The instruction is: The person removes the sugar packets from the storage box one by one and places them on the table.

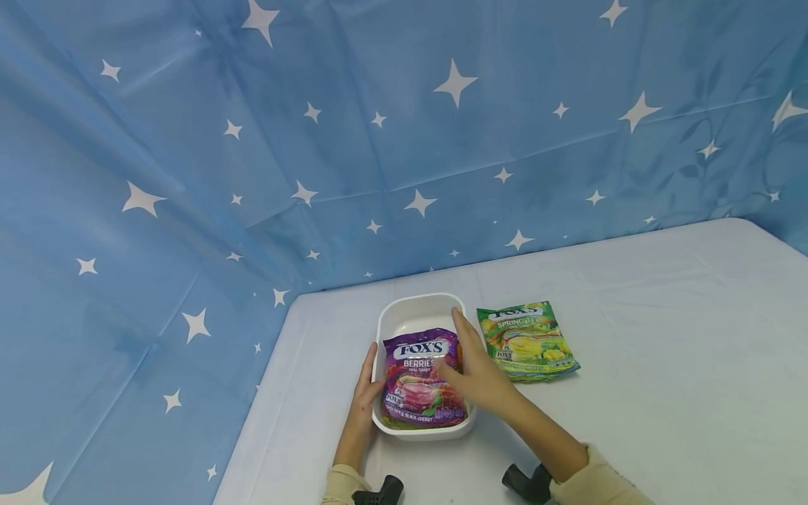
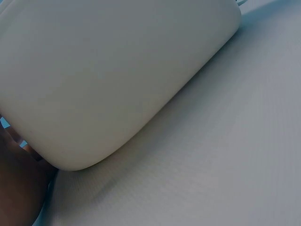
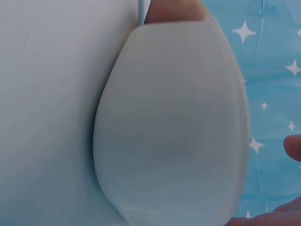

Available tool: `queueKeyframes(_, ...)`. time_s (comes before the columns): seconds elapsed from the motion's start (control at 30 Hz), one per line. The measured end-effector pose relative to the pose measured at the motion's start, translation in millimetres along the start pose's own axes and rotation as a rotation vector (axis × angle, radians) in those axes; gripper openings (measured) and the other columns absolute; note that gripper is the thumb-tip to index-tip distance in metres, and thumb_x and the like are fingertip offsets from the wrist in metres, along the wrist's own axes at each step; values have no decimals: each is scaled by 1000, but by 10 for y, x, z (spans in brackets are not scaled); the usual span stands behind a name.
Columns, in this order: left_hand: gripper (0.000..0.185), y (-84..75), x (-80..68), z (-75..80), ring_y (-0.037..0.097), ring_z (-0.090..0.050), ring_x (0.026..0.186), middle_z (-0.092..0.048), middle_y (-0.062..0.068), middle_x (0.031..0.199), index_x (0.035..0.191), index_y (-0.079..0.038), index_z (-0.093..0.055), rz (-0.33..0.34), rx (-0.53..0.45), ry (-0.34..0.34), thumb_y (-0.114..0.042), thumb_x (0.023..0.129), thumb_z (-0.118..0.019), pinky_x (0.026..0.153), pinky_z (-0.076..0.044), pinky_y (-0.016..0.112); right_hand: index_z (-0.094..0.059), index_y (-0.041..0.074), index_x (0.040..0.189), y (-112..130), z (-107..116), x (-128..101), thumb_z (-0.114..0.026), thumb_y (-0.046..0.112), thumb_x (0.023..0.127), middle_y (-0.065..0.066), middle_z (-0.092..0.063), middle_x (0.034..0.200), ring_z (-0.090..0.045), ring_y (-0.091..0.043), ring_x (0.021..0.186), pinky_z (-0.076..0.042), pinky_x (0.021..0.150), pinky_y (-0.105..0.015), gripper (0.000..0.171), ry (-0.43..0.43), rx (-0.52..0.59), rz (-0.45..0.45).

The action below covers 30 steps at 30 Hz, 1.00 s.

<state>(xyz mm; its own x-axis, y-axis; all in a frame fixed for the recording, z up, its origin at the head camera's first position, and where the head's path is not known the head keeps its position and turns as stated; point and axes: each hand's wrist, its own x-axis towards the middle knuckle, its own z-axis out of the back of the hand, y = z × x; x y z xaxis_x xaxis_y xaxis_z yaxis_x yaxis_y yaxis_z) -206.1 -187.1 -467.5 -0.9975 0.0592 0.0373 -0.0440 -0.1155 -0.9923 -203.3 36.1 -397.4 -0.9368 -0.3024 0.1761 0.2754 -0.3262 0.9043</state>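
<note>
A white oblong dish (image 1: pixel 416 303) stands on the table near its left front. A purple FOX'S Berries candy bag (image 1: pixel 416 393) lies inside it. My left hand (image 1: pixel 368 375) rests with straight fingers against the dish's left wall. My right hand (image 1: pixel 472 366) lies flat over the bag's right side and the dish's right rim, fingers stretched out. A green FOX'S Spring Tea bag (image 1: pixel 527 341) lies flat on the table just right of the dish. The left wrist view shows the dish's outer wall (image 2: pixel 108 70). The right wrist view shows that wall (image 3: pixel 174 132) with my fingertips (image 3: pixel 294 147) at the edge.
The table (image 1: pixel 663 365) is covered in a pale cloth and stretches far to the right. A blue star-printed backdrop (image 1: pixel 379 140) hangs behind and to the left. The table's left edge runs close beside the dish.
</note>
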Motion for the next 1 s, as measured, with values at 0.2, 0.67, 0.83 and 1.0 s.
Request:
queueKeyframes(0.2,62,-3,7,-3,25,8,142,-3,0,155,147,-24,-15,1,-9,2,-14,90,-37,111,5,55,2,10,147,51,-53,-49,-56,25,87,-21,1,152,-7,-46,136,-21,97,-69,85,39,12,-27)
queueKeyframes(0.67,63,-2,5,-12,26,9,142,-1,1,155,147,-24,-14,12,-38,15,-15,90,-37,111,6,56,2,5,146,28,-220,-41,-60,23,84,-24,9,150,5,-47,136,-12,96,-72,90,58,80,-139)
queueKeyframes(0.83,63,-5,7,-12,26,9,142,-2,0,155,148,-24,-14,18,-29,9,-16,90,-38,110,6,57,3,3,146,27,-249,-32,-60,22,82,-26,8,149,6,-47,136,-12,95,-73,92,54,84,-165)
queueKeyframes(1.0,63,-8,1,-7,26,9,142,-2,0,155,147,-26,-15,23,-30,5,-17,89,-39,110,6,57,2,3,146,37,-271,-27,-61,22,81,-26,6,149,3,-49,136,-13,96,-73,92,48,94,-186)
